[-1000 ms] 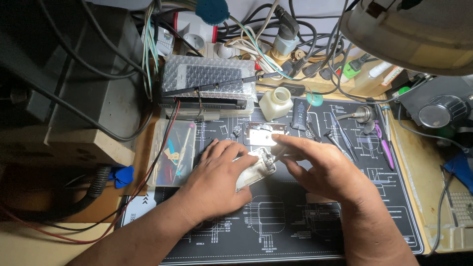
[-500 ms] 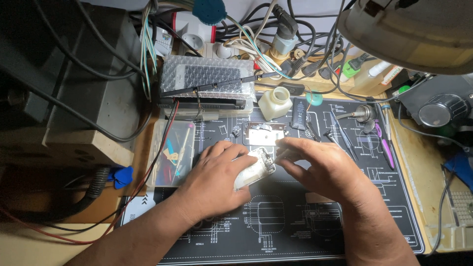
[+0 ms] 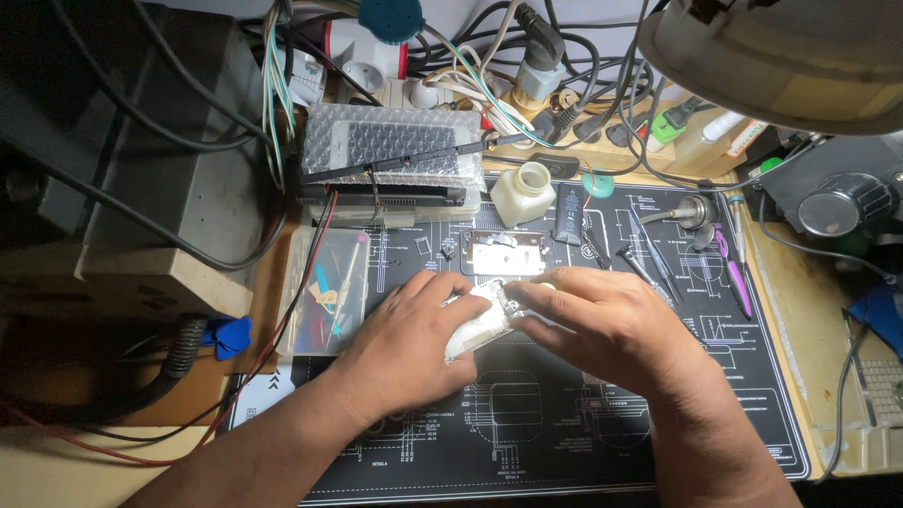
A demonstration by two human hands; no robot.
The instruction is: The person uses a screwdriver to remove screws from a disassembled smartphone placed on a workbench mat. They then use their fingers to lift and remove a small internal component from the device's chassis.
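Both of my hands meet over a dark work mat (image 3: 564,423) printed with white diagrams. My left hand (image 3: 409,343) grips a small white device (image 3: 480,329) from the left side. My right hand (image 3: 602,320) covers its upper right end, fingertips pressed on it. Most of the device is hidden under my fingers. A flat silver metal plate (image 3: 508,254) lies on the mat just beyond my hands.
A white squat bottle (image 3: 523,193) and a small black battery (image 3: 569,200) sit behind the plate. Tweezers and drivers (image 3: 658,268) lie to the right. A clear box of small tools (image 3: 324,292) stands left. Tangled cables, a bubble-wrapped unit (image 3: 390,155) and a lamp head (image 3: 781,56) crowd the back.
My hands have stayed on the white device with only slight finger shifts. The view has barely moved.
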